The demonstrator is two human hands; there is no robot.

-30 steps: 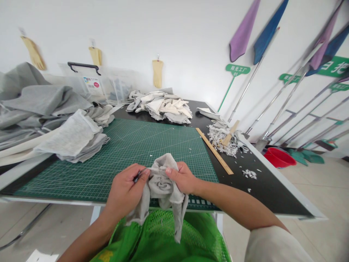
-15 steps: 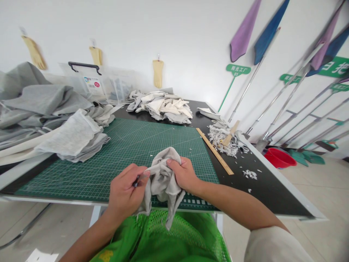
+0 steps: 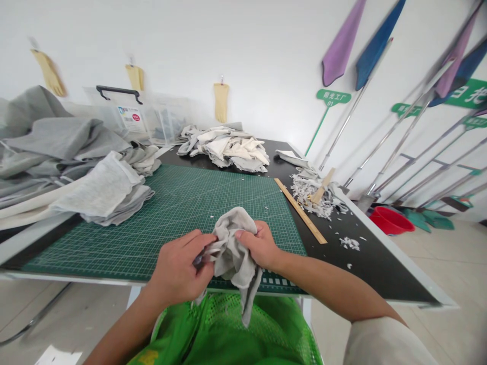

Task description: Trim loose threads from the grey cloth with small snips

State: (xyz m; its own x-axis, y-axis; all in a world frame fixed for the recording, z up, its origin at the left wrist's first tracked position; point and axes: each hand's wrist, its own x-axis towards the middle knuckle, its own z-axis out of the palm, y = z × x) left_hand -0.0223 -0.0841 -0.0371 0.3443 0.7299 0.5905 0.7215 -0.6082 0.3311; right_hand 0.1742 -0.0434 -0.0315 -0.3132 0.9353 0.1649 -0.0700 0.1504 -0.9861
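Observation:
A crumpled grey cloth (image 3: 233,253) is bunched between my hands above the near edge of a green cutting mat (image 3: 160,223), with a strip hanging down towards my lap. My right hand (image 3: 256,246) grips the cloth from the right. My left hand (image 3: 177,266) is closed at its left side around a small dark tool (image 3: 198,260), mostly hidden by my fingers. I cannot tell exactly what the tool is. A wooden ruler (image 3: 300,213) lies on the black table (image 3: 361,268) to the right of the mat.
Folded grey fabric (image 3: 102,190) overlaps the mat's left side, with a larger grey heap (image 3: 49,142) behind it. A cream-grey cloth pile (image 3: 224,149) lies at the far edge. Shredded scraps (image 3: 308,195) sit at right. A clear plastic box (image 3: 144,116) stands behind.
My left hand has moved right, closer to the cloth, and now covers more of the dark tool. The cloth is bunched differently, and its hanging strip has shifted.

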